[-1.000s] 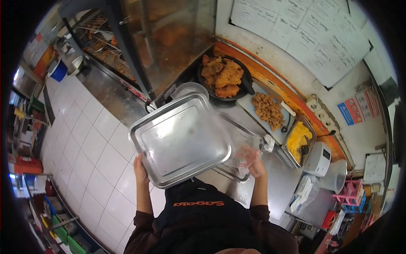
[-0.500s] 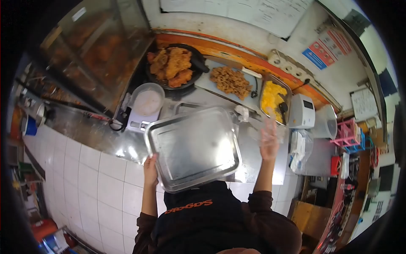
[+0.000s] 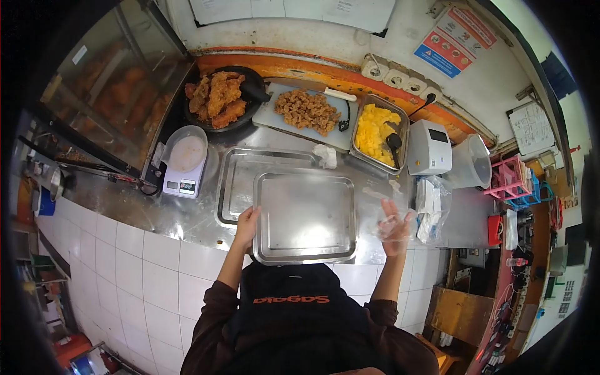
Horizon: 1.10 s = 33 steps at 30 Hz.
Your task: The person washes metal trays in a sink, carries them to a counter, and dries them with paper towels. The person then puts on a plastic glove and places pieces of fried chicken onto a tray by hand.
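My left hand (image 3: 248, 226) is closed on the left edge of a shallow metal tray (image 3: 306, 215), which has nothing in it. The tray is in front of my apron at the near edge of the steel counter, overlapping a second metal tray (image 3: 232, 187) behind it. To the right of the held tray, my right hand (image 3: 394, 230) is apart from it with its fingers spread. Clear thin plastic, seemingly a disposable glove, covers that hand. A crumpled white tissue (image 3: 325, 156) sits by the rear tray's back right corner.
Along the back stand a black pan (image 3: 254, 109) of fried chicken, a cutting board (image 3: 275, 125) with chopped pieces and a knife (image 3: 340, 94), and a metal pan (image 3: 405, 128) of yellow food. A kitchen scale (image 3: 182, 181) is left; a white machine (image 3: 429, 148) and plastic bag (image 3: 431, 212) are right.
The held tray has turned from tilted to nearly square with the counter, showing more of the tray behind. My left hand keeps its edge, while my right hand has come nearer my body.
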Each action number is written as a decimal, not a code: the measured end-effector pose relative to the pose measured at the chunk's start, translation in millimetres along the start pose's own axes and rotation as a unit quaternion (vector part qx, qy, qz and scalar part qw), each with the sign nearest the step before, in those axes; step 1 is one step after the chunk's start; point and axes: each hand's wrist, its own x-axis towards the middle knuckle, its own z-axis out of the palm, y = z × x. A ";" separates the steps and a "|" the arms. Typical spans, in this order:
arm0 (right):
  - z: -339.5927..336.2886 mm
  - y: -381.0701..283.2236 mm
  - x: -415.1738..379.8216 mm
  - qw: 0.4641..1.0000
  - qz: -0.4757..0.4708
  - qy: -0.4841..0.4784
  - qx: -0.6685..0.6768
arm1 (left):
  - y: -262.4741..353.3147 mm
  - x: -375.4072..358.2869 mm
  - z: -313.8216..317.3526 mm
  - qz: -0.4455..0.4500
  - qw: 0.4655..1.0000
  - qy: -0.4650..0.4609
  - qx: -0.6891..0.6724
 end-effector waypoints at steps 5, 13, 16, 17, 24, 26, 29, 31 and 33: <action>11.8 7.2 4.3 0.993 0.059 -0.081 -0.059 | -7.5 18.0 -19.8 0.046 0.993 0.022 0.105; 71.2 28.1 16.1 0.974 0.042 -0.212 -0.074 | 42.2 -32.9 55.4 0.434 0.711 0.236 0.501; 105.1 35.7 19.8 0.965 0.046 -0.257 -0.001 | 71.9 -105.6 147.9 0.539 0.739 0.067 0.399; 114.3 37.5 19.6 0.962 0.052 -0.269 -0.001 | 75.3 -117.4 168.6 0.575 0.719 0.046 0.388; 133.1 46.1 23.5 0.939 0.090 -0.328 0.053 | 49.4 -105.4 186.8 0.466 0.676 0.165 0.547; 130.2 47.2 25.4 0.933 0.097 -0.341 0.059 | 51.5 -110.9 186.3 0.457 0.720 0.163 0.496; 131.0 44.4 19.8 0.933 0.104 -0.336 0.069 | 64.1 -117.5 192.7 0.457 0.698 0.173 0.524; 134.5 40.6 20.2 0.942 0.066 -0.327 0.040 | 50.2 -108.4 190.4 0.471 0.684 0.155 0.535; 122.1 45.5 29.5 0.931 0.066 -0.347 0.089 | 44.7 -106.0 191.0 0.493 0.662 0.140 0.547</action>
